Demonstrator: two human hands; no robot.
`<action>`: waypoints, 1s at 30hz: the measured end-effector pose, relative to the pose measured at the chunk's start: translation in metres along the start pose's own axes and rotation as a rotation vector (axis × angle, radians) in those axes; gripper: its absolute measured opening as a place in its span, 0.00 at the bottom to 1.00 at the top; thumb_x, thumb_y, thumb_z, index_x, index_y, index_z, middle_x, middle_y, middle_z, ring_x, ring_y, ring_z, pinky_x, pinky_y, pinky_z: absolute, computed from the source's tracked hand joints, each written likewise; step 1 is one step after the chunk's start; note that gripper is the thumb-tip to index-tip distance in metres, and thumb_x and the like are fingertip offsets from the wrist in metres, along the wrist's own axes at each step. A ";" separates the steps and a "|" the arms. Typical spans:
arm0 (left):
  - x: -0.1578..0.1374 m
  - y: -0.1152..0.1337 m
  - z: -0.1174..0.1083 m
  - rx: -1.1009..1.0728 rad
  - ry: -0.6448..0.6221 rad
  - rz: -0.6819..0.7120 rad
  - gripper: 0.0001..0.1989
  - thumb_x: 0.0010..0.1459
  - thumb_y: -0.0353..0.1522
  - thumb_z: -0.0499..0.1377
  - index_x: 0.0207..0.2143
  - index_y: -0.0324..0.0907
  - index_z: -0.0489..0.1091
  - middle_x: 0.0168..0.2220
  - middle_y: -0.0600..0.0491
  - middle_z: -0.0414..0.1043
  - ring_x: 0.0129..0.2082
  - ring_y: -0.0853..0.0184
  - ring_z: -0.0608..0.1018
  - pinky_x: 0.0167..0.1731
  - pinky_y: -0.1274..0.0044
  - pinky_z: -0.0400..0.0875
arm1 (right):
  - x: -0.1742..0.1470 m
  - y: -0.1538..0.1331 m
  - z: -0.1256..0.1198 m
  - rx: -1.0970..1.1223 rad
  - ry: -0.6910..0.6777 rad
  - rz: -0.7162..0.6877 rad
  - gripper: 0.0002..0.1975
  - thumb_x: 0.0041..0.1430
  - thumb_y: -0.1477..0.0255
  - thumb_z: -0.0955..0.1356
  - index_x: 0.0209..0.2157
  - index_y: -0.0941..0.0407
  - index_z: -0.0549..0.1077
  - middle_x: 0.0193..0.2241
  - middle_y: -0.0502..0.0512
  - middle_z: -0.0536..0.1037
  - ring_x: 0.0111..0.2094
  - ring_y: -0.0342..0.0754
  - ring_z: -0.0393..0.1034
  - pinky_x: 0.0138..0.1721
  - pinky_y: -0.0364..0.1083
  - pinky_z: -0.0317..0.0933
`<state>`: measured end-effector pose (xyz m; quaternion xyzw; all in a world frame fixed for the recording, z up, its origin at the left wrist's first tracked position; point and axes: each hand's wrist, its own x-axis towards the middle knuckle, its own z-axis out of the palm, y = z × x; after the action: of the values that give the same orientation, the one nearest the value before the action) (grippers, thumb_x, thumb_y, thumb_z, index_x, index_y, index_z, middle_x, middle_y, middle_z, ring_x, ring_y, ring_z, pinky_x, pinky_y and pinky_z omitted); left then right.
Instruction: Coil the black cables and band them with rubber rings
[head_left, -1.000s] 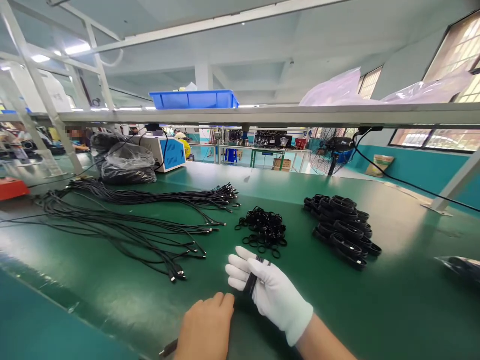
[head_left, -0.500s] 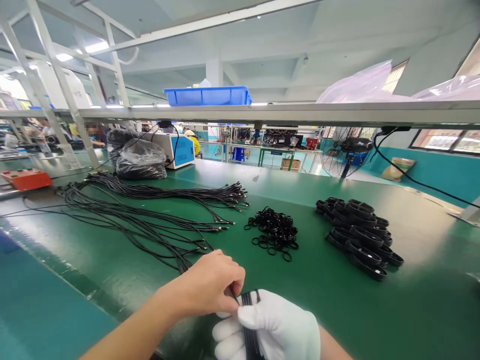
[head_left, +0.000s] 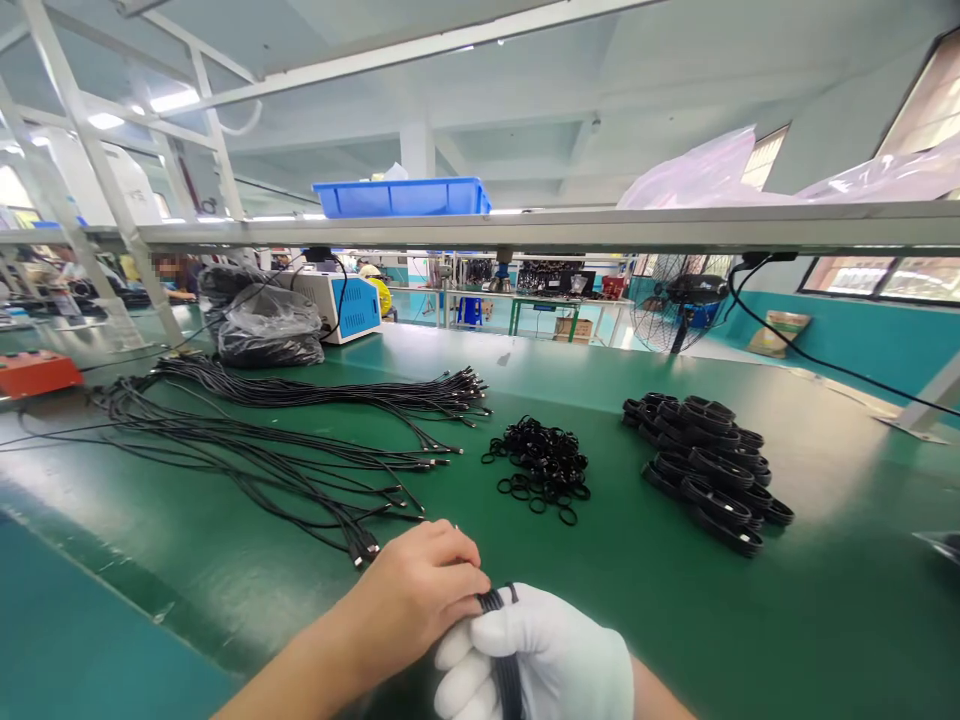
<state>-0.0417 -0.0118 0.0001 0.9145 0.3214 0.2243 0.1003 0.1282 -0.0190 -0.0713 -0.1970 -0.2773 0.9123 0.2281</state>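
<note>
In the lower middle, my gloved right hand (head_left: pixel 562 650) is closed around a coiled black cable (head_left: pixel 510 685), thumb across the strands. A small black band (head_left: pixel 514 592) sits by its index finger. My bare left hand (head_left: pixel 420 590) is at the coil's upper end, fingers bent and pressed on the cable; its fingertips are partly hidden. Beyond my hands lies a pile of black rubber bands (head_left: pixel 546 455). Loose black cables (head_left: pixel 300 395) with metal plug ends stretch across the left side. Coiled, banded cables (head_left: pixel 709 465) are heaped on the right.
The green table (head_left: pixel 600 610) runs under a shelf (head_left: pixel 555 230) carrying a blue tray (head_left: pixel 405 198) and pinkish plastic bags. At the back left stand a black-filled plastic bag (head_left: pixel 270 325), a blue-and-white machine (head_left: pixel 352 305) and a red control box (head_left: pixel 37 374). A fan (head_left: pixel 679 300) stands behind.
My left hand has shifted down against the coil, and the strand it pinched is now wound in or hidden. The right hand keeps its hold. The view has turned slightly right.
</note>
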 end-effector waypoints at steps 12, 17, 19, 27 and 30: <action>0.003 0.005 0.046 -1.361 -0.051 -0.517 0.13 0.49 0.38 0.60 0.34 0.41 0.61 0.25 0.62 0.56 0.15 0.80 0.51 0.13 0.84 0.45 | -0.007 0.001 -0.016 -0.140 -0.156 -0.139 0.21 0.39 0.63 0.73 0.32 0.67 0.76 0.25 0.62 0.78 0.26 0.47 0.72 0.31 0.45 0.63; 0.008 0.015 0.059 -1.423 0.146 -0.472 0.18 0.48 0.44 0.63 0.31 0.41 0.63 0.21 0.63 0.56 0.15 0.79 0.51 0.15 0.83 0.44 | -0.010 -0.003 -0.020 -0.161 -0.151 -0.176 0.20 0.37 0.62 0.72 0.26 0.66 0.77 0.18 0.57 0.75 0.20 0.44 0.68 0.23 0.41 0.59; 0.009 0.021 0.052 -1.322 0.138 -0.497 0.13 0.53 0.40 0.59 0.33 0.41 0.64 0.20 0.63 0.56 0.17 0.78 0.55 0.17 0.83 0.49 | -0.014 -0.011 -0.019 -0.179 -0.163 -0.181 0.19 0.38 0.62 0.72 0.25 0.66 0.77 0.17 0.57 0.74 0.19 0.45 0.68 0.21 0.41 0.58; 0.005 0.049 0.042 -0.880 0.226 -0.501 0.05 0.50 0.30 0.57 0.30 0.40 0.63 0.26 0.58 0.61 0.24 0.73 0.64 0.26 0.80 0.60 | -0.046 -0.039 -0.004 -0.593 -0.142 -0.016 0.17 0.54 0.62 0.69 0.39 0.61 0.72 0.36 0.53 0.74 0.34 0.46 0.70 0.36 0.47 0.66; 0.001 0.054 0.053 -0.841 0.368 -0.463 0.03 0.50 0.32 0.55 0.29 0.41 0.63 0.28 0.56 0.61 0.23 0.72 0.64 0.24 0.80 0.60 | -0.061 -0.046 0.007 -0.625 -0.161 0.051 0.16 0.61 0.66 0.63 0.48 0.58 0.66 0.45 0.57 0.70 0.42 0.48 0.68 0.42 0.52 0.65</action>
<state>0.0134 -0.0545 -0.0284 0.6454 0.4097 0.4633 0.4482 0.1885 -0.0197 -0.0242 -0.1918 -0.5561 0.8010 0.1110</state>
